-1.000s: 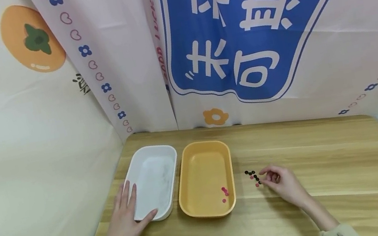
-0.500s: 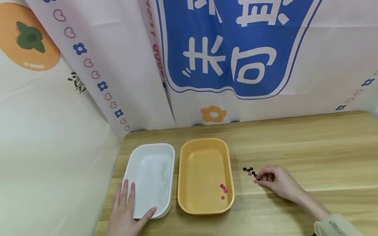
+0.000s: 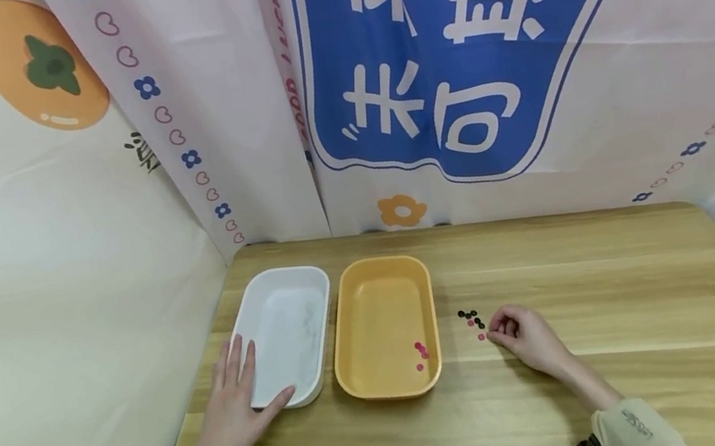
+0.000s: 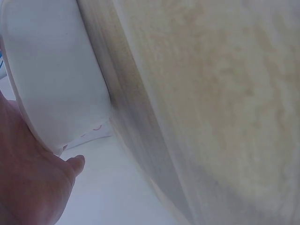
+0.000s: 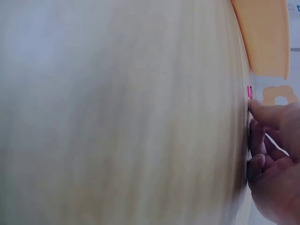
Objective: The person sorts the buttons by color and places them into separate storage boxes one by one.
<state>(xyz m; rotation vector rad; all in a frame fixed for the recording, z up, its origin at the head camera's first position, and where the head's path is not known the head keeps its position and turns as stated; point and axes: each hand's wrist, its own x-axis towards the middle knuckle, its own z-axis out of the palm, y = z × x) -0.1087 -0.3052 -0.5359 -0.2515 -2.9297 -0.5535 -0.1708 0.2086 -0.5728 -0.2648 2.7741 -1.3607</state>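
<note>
By the left edge of the wooden desk (image 3: 630, 302), the left hand (image 3: 235, 413) spreads, fingers extended, against a white, round-cornered rectangular tray (image 3: 279, 332) toward the far left corner; faint grey marks on its floor are unclear. Just right, a yellow-orange tray (image 3: 378, 323) of similar shape holds a few small pink round pieces (image 3: 425, 355) near its right wall. Beyond lie small black round pieces (image 3: 481, 325) and two loose pink ones (image 3: 481, 337). Beside them, the right hand (image 3: 527, 338) has thumb and forefinger together; I cannot tell whether it holds anything.
</note>
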